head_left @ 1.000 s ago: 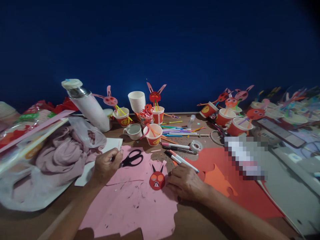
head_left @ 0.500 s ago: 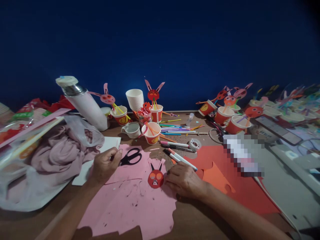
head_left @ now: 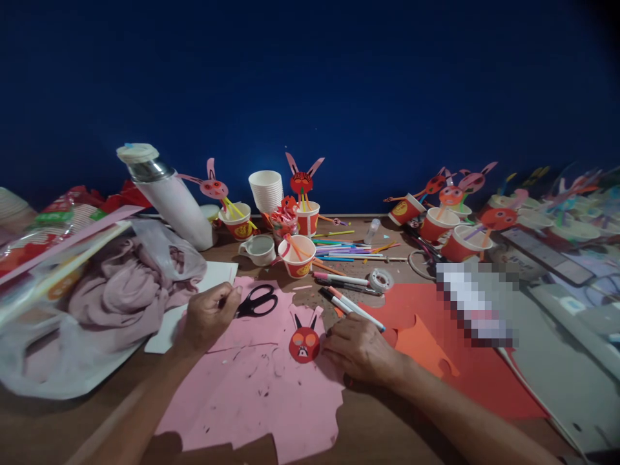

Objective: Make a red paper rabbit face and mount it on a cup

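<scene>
The left hand point(head_left: 213, 316), fingers curled nearly closed, rests beside the black-handled scissors point(head_left: 259, 301); whether it grips anything is hidden. The right hand point(head_left: 358, 345) lies palm down, fingers loosely bent, just beside the round red paper face with black-and-pink ears point(head_left: 304, 344), which lies flat on the ragged-edged pink paper sheet point(head_left: 256, 394). Both forearms angle inward from the near edge.

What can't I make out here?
All in the head view:
What the left hand grips, if anything: hidden by its curled fingers.
Tips of the scissors: behind that hand.
What lies under the right hand: covered by it.
Pixelated object: masked.
Far-right cups: blurred.
Left-edge cup stack: cut off by frame.
</scene>
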A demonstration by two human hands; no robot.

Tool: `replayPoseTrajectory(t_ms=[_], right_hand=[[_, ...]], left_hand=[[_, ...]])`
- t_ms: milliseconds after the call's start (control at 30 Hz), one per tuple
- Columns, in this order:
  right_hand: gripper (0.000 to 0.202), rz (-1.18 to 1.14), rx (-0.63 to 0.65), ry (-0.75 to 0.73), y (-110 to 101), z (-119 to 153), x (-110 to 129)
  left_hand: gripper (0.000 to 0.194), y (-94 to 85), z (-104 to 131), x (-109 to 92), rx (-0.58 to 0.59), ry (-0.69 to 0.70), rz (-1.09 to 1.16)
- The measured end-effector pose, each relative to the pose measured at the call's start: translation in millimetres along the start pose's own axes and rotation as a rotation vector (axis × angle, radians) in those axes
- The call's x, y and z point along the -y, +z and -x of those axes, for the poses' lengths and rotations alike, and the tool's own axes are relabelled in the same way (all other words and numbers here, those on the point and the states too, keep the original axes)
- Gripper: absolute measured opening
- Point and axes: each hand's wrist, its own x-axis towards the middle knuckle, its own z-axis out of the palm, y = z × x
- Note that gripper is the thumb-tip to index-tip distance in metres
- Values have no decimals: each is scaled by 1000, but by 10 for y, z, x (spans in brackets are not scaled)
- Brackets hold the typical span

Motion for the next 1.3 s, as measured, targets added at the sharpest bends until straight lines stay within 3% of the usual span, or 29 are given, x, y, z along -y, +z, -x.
replayPoseTrajectory(t_ms=[467, 800, 900, 1033, 1300], right_hand=[[31, -50, -38, 16, 9, -11, -9], [32, -65, -53, 39, 45, 6, -27], [32, -67, -60, 45, 44, -1, -26], [34, -74, -51, 59, 44, 1, -21], [33, -59, -28, 56, 23, 0, -16]], left_hand=[[36, -16, 0, -28, 17, -58, 31], [42, -235, -97, 336, -230, -130, 109], [45, -257, -109, 357, -241, -165, 104], [43, -242, -117, 249, -94, -186, 47], [13, -246, -95, -66, 510, -178, -132]])
